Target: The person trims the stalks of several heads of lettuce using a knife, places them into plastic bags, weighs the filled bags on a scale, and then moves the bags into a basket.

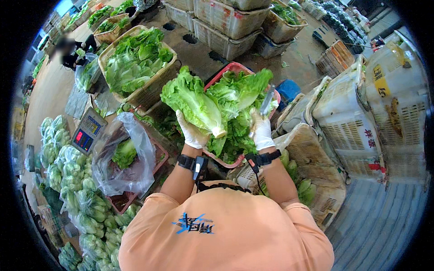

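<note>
My left hand (192, 131), in a white glove, is closed around the base of a romaine-like lettuce head (192, 100). Its pale cut stem end points toward my right hand, and its leaves fan out to the far left. My right hand (260, 130), also gloved, grips a knife (267, 99) with its broad blade pointing up and away; the handle is hidden in the fingers. Below and between both hands stands a red basket (236, 67) filled with loose green leaves (237, 135).
At far left, a yellowish crate (169, 74) holds lettuce. Nearer, a clear plastic bag (144, 176) lines a red basket, beside a scale display (89, 131) and bagged lettuce (74, 180). Stacked crates (226, 22) stand ahead; tall white crates (343, 113) rise right. A person (74, 56) is far left.
</note>
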The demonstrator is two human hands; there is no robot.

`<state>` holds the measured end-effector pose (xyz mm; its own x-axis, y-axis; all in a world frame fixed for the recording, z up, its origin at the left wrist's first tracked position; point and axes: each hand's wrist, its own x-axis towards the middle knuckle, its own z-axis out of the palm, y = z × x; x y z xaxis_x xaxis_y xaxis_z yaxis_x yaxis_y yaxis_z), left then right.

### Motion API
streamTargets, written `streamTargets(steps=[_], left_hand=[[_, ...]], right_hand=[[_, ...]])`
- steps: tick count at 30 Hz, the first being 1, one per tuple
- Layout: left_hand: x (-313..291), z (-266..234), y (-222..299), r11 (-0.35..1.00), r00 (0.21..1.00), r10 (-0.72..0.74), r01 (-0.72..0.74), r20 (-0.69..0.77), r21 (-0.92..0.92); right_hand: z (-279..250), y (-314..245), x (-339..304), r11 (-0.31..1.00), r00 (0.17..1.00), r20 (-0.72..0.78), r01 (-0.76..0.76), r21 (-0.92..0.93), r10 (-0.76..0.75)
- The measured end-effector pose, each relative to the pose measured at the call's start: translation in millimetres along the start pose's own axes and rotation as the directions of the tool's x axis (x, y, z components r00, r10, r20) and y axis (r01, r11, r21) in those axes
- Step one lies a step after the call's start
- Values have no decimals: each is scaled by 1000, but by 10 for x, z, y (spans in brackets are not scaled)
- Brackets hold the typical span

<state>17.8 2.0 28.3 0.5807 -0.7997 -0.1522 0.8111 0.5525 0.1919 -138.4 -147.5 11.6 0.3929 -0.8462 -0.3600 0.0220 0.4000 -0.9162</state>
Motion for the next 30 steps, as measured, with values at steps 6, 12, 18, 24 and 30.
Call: streamTargets(steps=[6,12,18,24,30], left_hand=[[30,-74,94,992,992,-65,52,108,117],[37,0,37,946,990,-95,56,108,319],[43,109,-157,933,992,-44,83,-118,350],[66,-80,-79,970,981,-184,191,-57,150],[109,-239,-10,985,978,-167,159,126,69]], right_hand=[[373,81,-575,954,904,362,-281,107,226],[388,-136,-642,989,843,517,-124,-84,150],[513,41,-662,857,855,297,486,-175,-425],[489,-100,-621,676,821,351,571,-466,-451],[601,-166,-647,993,942,331,-11,-120,50]])
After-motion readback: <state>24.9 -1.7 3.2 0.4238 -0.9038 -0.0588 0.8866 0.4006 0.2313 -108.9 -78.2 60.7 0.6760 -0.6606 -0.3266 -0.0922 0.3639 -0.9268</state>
